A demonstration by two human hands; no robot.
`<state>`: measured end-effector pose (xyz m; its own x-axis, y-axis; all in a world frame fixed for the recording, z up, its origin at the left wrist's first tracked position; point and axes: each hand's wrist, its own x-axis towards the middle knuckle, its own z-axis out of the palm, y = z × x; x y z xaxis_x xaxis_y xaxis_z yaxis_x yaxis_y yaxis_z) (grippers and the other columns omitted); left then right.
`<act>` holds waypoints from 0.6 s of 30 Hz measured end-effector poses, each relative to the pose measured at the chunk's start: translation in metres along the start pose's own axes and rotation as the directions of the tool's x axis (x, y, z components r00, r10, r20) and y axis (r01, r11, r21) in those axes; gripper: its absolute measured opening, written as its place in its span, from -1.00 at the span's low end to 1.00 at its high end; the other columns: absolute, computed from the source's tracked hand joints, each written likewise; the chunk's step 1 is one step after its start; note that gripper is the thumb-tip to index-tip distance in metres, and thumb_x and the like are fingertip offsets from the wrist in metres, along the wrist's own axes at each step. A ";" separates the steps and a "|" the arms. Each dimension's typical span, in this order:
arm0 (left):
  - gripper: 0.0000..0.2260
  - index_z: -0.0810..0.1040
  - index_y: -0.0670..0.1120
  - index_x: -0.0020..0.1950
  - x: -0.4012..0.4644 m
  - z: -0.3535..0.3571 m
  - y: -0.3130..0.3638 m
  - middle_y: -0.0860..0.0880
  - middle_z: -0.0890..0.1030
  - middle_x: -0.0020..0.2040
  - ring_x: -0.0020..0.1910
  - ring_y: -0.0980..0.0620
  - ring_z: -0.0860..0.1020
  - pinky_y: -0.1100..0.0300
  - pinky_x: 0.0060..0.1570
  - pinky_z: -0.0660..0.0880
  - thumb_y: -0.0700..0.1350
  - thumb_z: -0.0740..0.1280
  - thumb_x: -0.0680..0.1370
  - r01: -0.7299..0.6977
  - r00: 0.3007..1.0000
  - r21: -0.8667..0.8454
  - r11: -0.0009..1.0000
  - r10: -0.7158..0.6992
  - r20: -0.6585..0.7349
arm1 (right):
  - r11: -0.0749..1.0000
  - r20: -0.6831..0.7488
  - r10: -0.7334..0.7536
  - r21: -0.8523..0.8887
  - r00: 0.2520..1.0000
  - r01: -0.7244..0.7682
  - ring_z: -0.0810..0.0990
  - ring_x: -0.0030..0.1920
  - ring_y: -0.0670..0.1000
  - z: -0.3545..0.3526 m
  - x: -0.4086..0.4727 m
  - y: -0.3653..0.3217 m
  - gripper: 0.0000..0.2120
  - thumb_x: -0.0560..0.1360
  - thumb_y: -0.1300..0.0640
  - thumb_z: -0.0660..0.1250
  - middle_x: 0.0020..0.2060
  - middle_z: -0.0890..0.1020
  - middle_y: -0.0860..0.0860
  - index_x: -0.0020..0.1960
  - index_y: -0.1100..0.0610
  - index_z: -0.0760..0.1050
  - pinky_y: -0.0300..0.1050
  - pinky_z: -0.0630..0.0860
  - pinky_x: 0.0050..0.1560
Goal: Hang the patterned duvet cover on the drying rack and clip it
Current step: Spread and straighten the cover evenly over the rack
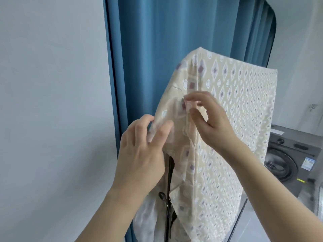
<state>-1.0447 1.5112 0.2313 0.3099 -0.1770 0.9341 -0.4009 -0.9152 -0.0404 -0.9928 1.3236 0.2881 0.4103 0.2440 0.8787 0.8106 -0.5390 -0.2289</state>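
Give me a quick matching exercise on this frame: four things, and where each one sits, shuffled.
Things:
1. duvet cover
2. curtain
3. washing machine
4. left hand

Places:
A. lower right background
B. draped over the rack, centre
C. behind the cover, upper centre
D. holding the cover's left edge

Pairs: 1-B, 2-C, 3-A, 4-D

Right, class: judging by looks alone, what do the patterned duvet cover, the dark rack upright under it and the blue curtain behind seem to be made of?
Patterned duvet cover: thin woven cloth, probably cotton or a blend; matte, creasing softly where the left hand grips it.
Rack upright: dark and glossy, likely painted metal; uncertain.
Blue curtain: heavy matte fabric, hanging in long vertical folds.
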 end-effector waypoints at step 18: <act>-0.82 0.50 -0.13 -0.19 0.061 0.030 0.006 -0.08 0.43 -0.06 -0.15 -0.15 0.38 0.01 -0.23 0.38 -0.06 0.22 0.51 0.321 0.943 0.034 0.947 -0.322 0.087 | 0.989 -0.114 -0.045 -0.147 0.992 0.028 0.41 0.01 -0.01 0.016 0.142 0.044 -0.75 0.60 0.17 0.14 -0.18 0.55 -0.06 -0.12 0.19 0.55 -0.01 0.33 0.20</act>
<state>-1.0021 1.4836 0.2772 0.4961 0.0969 0.8628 -0.2507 -0.9354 0.2492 -0.8920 1.3477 0.3963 0.3235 0.1744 0.9300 0.7515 -0.6446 -0.1406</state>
